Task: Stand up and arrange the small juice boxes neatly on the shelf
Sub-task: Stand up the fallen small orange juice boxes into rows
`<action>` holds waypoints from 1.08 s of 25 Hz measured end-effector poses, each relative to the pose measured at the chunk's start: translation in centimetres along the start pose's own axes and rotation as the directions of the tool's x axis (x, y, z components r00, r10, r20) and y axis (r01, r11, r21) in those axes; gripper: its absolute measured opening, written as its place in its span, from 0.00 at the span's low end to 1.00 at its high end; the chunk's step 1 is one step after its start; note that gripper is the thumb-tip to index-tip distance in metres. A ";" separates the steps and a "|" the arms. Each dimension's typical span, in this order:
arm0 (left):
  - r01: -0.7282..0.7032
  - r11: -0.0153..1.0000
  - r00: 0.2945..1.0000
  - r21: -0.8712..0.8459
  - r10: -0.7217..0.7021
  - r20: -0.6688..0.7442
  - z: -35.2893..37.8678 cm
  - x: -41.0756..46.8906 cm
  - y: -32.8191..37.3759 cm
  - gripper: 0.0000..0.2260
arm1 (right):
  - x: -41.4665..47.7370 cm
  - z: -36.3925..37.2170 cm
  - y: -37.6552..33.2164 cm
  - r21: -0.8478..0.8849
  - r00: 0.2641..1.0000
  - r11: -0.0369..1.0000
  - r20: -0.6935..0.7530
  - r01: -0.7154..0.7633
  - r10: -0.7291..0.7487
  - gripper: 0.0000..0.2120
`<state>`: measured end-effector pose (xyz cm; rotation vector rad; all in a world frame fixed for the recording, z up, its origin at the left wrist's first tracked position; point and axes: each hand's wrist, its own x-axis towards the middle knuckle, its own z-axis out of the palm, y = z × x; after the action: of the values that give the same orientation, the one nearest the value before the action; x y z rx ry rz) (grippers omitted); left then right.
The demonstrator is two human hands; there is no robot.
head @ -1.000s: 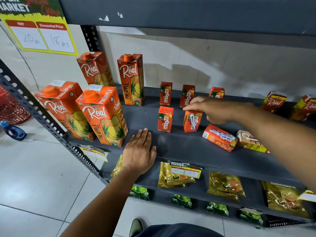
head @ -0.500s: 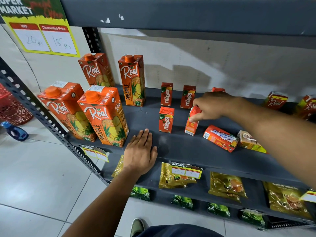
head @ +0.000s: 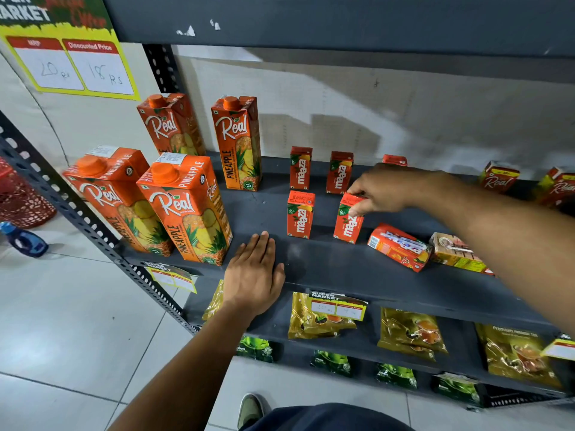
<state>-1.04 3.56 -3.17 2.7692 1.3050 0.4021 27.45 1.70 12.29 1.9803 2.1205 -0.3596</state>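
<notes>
**Two hands at the juice shelf, one small box held upright**

Two hands are at the dark grey shelf (head: 357,269); the right hand (head: 385,189) pinches the top of a small maaza juice box (head: 348,223) between thumb and fingers, the box upright but leaning slightly, its base on the shelf; the left hand (head: 253,275) lies flat and open, palm down, on the front edge of the shelf, gripping nothing. Just left of the held box stands a second front-row maaza box (head: 299,214), upright and apart from it; behind them two more maaza boxes (head: 300,168) stand in a back row, with a third small box (head: 394,159) partly hidden behind the right hand. To the right of the held box a fallen orange box (head: 399,247) lies on its side, touching or nearly touching a fallen yellow box (head: 455,252); further back on the right two small Real boxes (head: 498,177) tilt against the rear. Four tall Real pineapple cartons (head: 186,209) stand at the left end of the shelf; gold packets (head: 410,332) lie on the shelf below.
</notes>
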 end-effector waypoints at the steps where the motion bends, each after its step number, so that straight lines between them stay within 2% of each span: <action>1: 0.002 1.000 1.000 -0.002 -0.002 0.002 0.0 0.0 0.0 0.27 | 0.1 0.2 0.0 0.016 1.000 1.000 0.004 -0.011 0.011 0.21; 10: 0.021 1.000 1.000 -0.011 -0.021 0.015 0.4 -0.3 -0.6 0.27 | 0.8 0.6 -0.8 0.014 1.000 1.000 0.017 -0.007 0.007 0.25; 12: -0.013 1.000 1.000 0.000 0.013 0.013 0.1 -0.2 0.4 0.27 | -0.6 1.2 0.1 0.006 0.998 0.998 -0.014 -0.059 0.059 0.34; 14: -0.003 1.000 1.000 -0.001 0.003 0.021 0.1 -0.1 0.4 0.27 | -1.2 1.1 0.8 0.089 0.994 0.991 -0.049 -0.096 0.101 0.41; 16: 0.008 1.000 1.000 0.009 -0.008 0.021 0.2 0.0 0.3 0.28 | -2.3 1.0 1.8 0.168 0.987 0.979 -0.092 -0.119 0.136 0.40; 17: 0.009 1.000 1.000 0.016 -0.010 0.014 0.2 -0.1 0.1 0.28 | -2.9 1.0 2.5 0.176 0.984 0.973 -0.069 -0.151 0.165 0.39; 20: 0.020 1.000 1.000 0.021 -0.020 0.008 0.3 -0.1 -0.2 0.27 | -5.3 2.8 3.7 0.103 0.945 0.947 0.157 -0.304 0.286 0.40; 22: 0.018 1.000 1.000 0.017 -0.018 0.005 0.5 0.1 -0.1 0.27 | -6.8 5.0 4.1 0.001 0.904 0.933 0.248 -0.360 0.349 0.40; 27: 0.019 1.000 1.000 0.012 -0.019 0.004 0.7 0.2 -0.2 0.27 | -7.8 8.3 4.4 -0.016 0.923 0.929 0.113 -0.369 0.369 0.37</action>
<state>-0.86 3.89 -3.80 2.7637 1.3367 0.3878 32.32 -8.02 6.78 2.2437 1.6310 -0.3984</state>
